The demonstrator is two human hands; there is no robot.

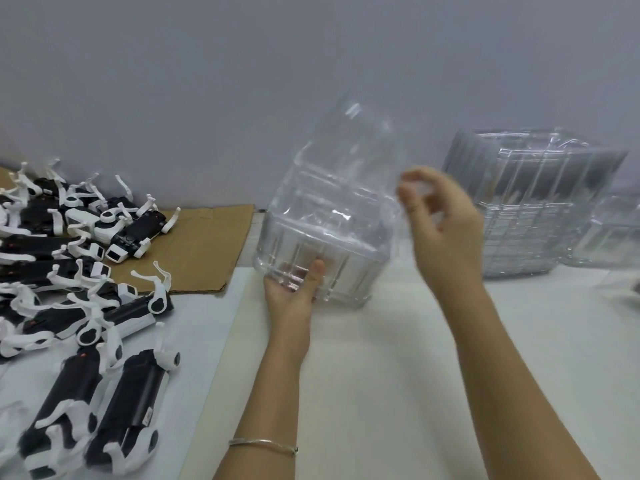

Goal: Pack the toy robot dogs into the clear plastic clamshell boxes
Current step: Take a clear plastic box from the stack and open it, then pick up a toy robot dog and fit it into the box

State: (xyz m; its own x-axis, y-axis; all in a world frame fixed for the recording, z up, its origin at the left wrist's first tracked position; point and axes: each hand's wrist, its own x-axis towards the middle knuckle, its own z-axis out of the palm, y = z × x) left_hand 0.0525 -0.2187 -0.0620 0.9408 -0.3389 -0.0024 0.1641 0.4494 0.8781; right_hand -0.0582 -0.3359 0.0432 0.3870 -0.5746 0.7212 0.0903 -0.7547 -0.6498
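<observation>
Our left hand grips the box base mid-table. Right hand fingers curl by its edge, too blurry to call a grip. Dogs piled left. Flimsy plastic might buckle or slip.

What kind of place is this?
Probably a toy packing workshop: a heap of identical robot dogs, a stack of clear boxes, and the left hand holding one box.
</observation>
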